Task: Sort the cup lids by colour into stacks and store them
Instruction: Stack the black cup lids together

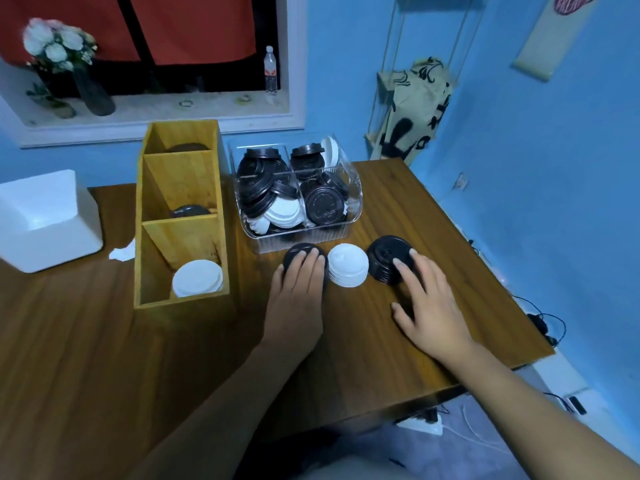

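I am pressing my left hand [299, 285] flat on the left black stack [294, 252]. My open right hand [427, 306] is touching the right black stack [384, 258], with the white stack [347, 268] between. The rack [180, 237] at nine o'clock is holding few lids [197, 282]. The bin [277, 244] at twelve is holding many, so I judge the sorting well short of done.
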Available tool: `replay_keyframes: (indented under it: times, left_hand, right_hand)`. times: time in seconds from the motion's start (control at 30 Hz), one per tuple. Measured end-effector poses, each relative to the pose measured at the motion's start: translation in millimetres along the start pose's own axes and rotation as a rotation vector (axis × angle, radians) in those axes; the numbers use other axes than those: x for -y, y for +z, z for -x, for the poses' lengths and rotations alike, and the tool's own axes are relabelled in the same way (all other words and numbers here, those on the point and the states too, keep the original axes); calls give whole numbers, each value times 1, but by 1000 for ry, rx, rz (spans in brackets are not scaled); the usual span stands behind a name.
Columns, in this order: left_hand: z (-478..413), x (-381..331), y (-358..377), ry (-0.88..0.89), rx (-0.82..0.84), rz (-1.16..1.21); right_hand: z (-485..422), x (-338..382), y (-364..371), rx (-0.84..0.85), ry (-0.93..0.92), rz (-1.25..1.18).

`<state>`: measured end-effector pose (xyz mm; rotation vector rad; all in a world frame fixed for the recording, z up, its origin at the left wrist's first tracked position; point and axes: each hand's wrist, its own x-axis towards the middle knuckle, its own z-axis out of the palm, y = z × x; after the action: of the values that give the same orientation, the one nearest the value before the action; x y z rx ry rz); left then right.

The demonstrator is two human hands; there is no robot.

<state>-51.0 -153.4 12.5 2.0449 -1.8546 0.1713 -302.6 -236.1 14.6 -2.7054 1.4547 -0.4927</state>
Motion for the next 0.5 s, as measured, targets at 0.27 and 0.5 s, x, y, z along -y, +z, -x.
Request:
replay_keyframes:
  times: [0.27,0.5]
  left_hand:
    - [-18,-20,8,27,51,-9]
    - [-35,-59,20,26,45,-24]
  right_hand:
    - [-36,-26,-2,95,68,-2]
    - [-42,-63,-6,87,91,9]
